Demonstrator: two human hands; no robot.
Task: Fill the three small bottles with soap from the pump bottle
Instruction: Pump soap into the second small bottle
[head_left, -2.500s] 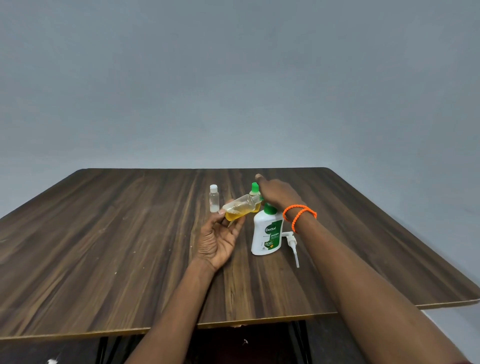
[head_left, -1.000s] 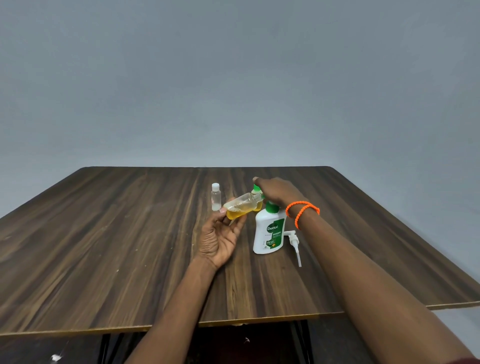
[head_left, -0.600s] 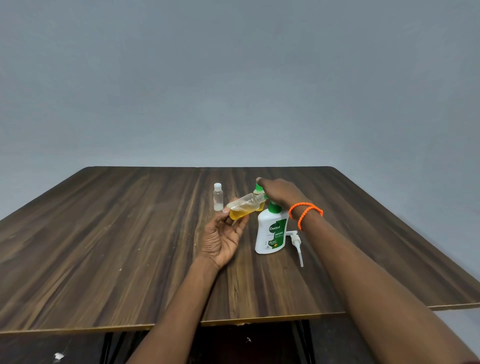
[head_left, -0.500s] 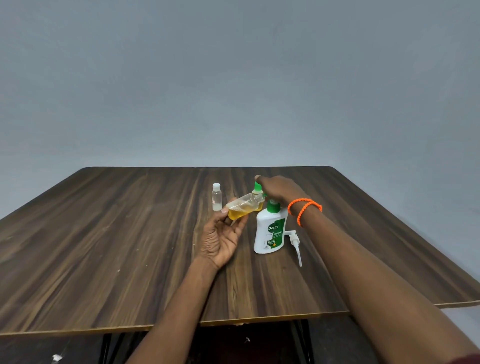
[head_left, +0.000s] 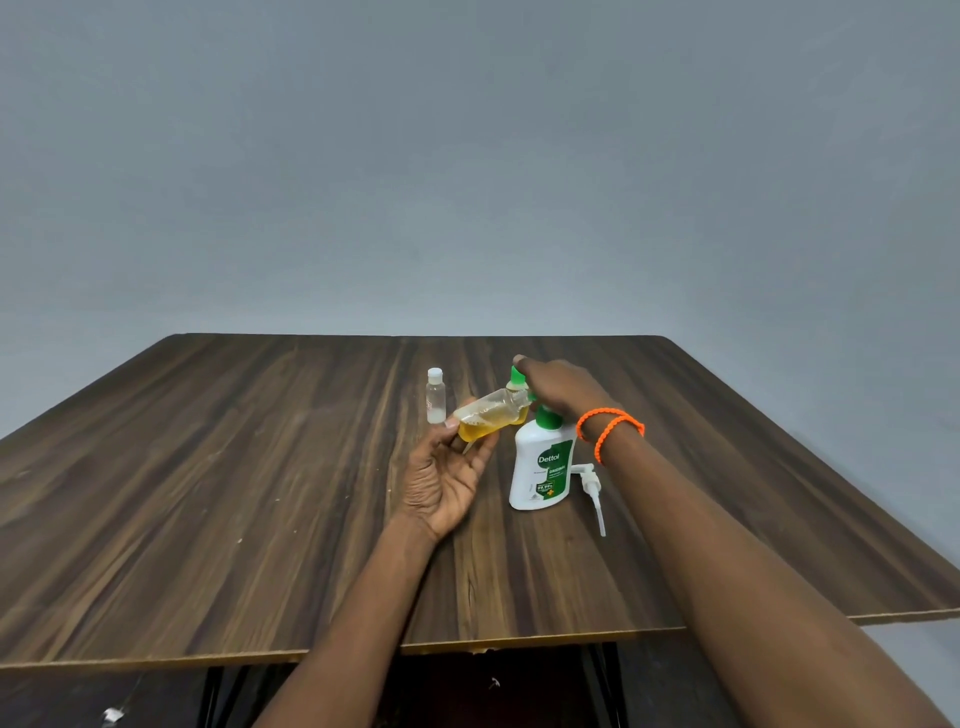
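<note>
Head view: a dark wood-grain table (head_left: 218, 499) is seen against a plain grey wall (head_left: 467, 156). Near the table's centre, a clear small bottle (head_left: 491, 414) partly filled with yellow soap is held tilted, almost on its side, with its neck toward 2 o'clock. Its lower end is pinched by the fingertips of the left hand (head_left: 445, 480), palm turned up. The green cap (head_left: 516, 376) at its neck is gripped by the curled fingers of the right hand (head_left: 563, 387), on whose wrist two orange bracelets (head_left: 609, 428) are worn.

Just at 5 o'clock of the held bottle, a white Dettol bottle (head_left: 540, 470) with a green neck is stood upright on the table. Its white pump head (head_left: 592, 491), with the dip tube attached, is laid on the table just at 3 o'clock of it. At 10 o'clock of the held bottle, a second small clear bottle (head_left: 435, 395) with a white cap is stood upright. A third small bottle cannot be made out.
</note>
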